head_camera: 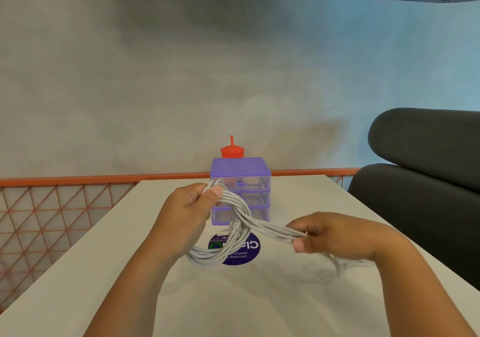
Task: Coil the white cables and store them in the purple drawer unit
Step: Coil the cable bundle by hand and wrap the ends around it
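White cables (pixel 241 222) are bunched into several loops, held just over the desk (pixel 259 297) between both hands. The left hand (pixel 187 206) has its grip pinched round the top of the loops. The right hand (pixel 324 235) grips the stretched-out side, with a blurry loose tail hanging under that wrist. The bundle looks light and floppy and would probably spring open if dropped, so I'd hold it where the strands cross. Further back there's a round purple sticker (pixel 249 254), then the purple drawer unit (pixel 240 170) with its drawers looking shut, and a red cup (pixel 232 152) behind it.
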